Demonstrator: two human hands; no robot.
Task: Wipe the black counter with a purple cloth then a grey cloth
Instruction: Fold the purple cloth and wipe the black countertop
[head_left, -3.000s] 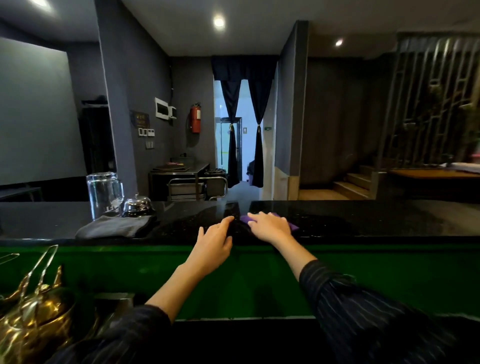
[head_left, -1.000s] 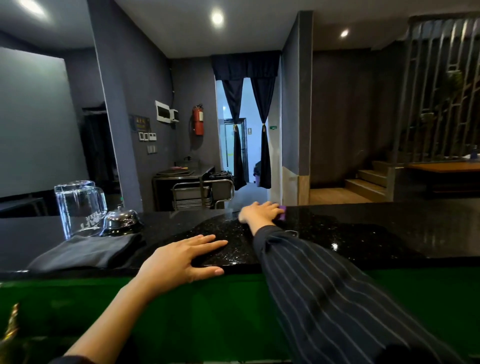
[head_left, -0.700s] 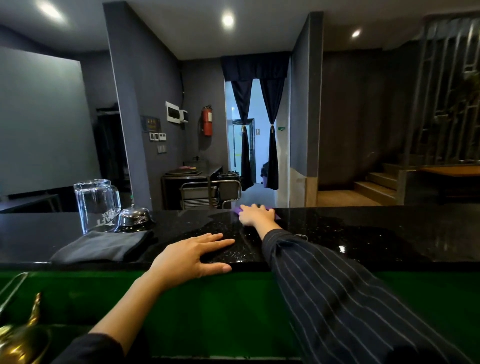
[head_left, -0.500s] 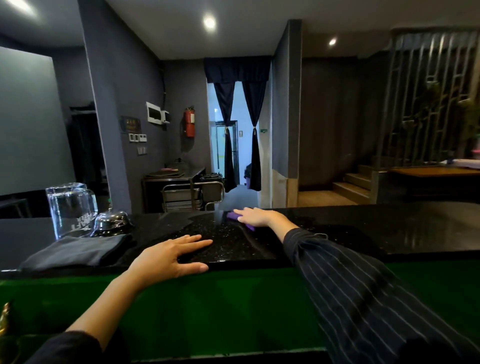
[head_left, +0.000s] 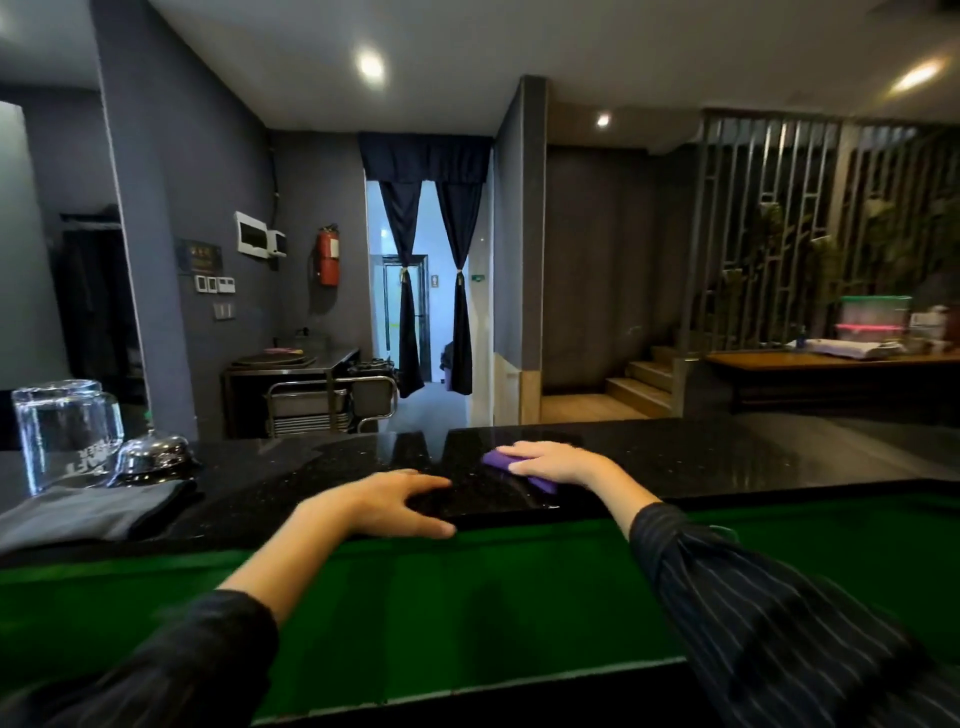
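The right hand (head_left: 557, 462) presses flat, fingers extended, on the purple cloth (head_left: 500, 459) on the black counter (head_left: 753, 457); the left hand (head_left: 379, 501) rests spread by the front edge. Further left sit the folded grey cloth (head_left: 88, 512), a service bell (head_left: 153, 457) and glass mugs (head_left: 65, 431)

The left hand (head_left: 379, 501) lies flat, thumb out; the right hand (head_left: 556, 462) presses palm-down, fingers extended.

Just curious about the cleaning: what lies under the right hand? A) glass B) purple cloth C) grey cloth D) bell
B: the right hand presses flat on the purple cloth on the counter; the grey cloth lies apart, far left.
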